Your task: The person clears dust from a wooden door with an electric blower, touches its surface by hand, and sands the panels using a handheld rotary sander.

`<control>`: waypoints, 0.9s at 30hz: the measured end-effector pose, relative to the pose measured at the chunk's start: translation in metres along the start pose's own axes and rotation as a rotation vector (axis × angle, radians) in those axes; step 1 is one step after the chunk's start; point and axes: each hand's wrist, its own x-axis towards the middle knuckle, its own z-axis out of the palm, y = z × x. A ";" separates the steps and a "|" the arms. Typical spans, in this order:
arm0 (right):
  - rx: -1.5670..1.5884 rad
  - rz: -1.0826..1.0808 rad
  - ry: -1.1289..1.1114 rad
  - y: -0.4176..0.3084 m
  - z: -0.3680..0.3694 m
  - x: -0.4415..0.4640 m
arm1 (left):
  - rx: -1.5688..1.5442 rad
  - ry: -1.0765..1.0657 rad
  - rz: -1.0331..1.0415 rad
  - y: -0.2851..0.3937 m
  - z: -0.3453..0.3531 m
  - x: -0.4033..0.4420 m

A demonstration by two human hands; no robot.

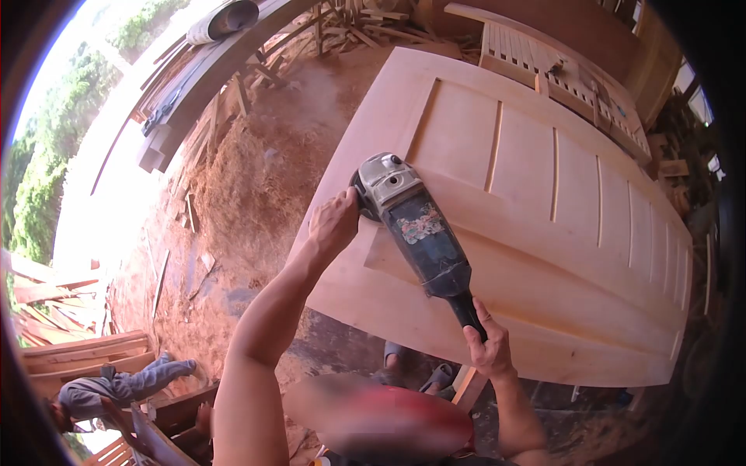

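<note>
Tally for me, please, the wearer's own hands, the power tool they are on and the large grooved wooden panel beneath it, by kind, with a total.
Hands (left hand, right hand): 2
Power tool: 1
Large grooved wooden panel: 1
Total: 4

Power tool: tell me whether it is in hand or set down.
In hand: the right hand grips the rear handle of the power tool, and the left hand is closed at its head end.
</note>
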 end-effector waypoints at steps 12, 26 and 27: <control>0.006 0.221 0.084 0.047 -0.036 -0.067 | -0.039 0.015 0.143 0.089 0.026 0.016; 0.075 0.339 0.243 0.045 -0.048 -0.087 | -0.089 -0.008 0.278 0.144 0.039 0.049; 0.093 0.334 0.223 0.039 -0.041 -0.071 | -0.089 0.009 0.258 0.126 0.034 0.053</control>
